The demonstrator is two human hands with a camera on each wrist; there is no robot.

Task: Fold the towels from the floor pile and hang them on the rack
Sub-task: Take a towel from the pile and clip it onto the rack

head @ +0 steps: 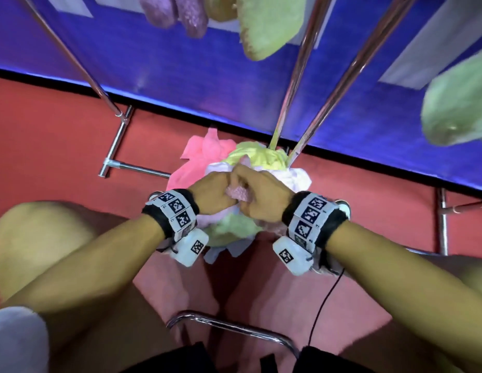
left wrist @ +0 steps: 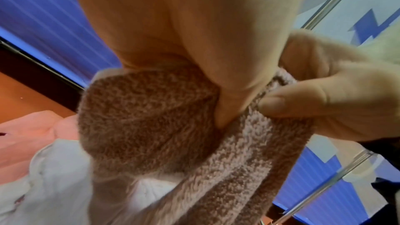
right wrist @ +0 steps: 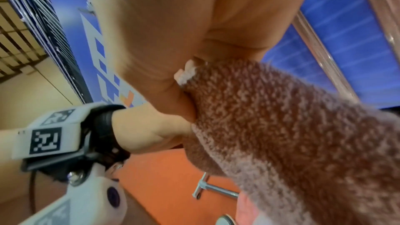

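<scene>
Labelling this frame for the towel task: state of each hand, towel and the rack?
left hand: grips the pink terry towel
right hand: grips the same towel, touching the left hand
pink terry towel: bunched between both hands, above the pile, unfolded
floor pile: crumpled towels, pink, yellow, white, green, on the red floor
rack: metal, standing over the pile
hung towels: purple and green, draped overhead

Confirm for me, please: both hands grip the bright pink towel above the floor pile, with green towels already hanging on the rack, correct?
Not quite: the left hand and right hand grip a fluffy mauve towel, as both wrist views show. The bright pink towel lies in the floor pile. Green towels do hang on the rack.
</scene>
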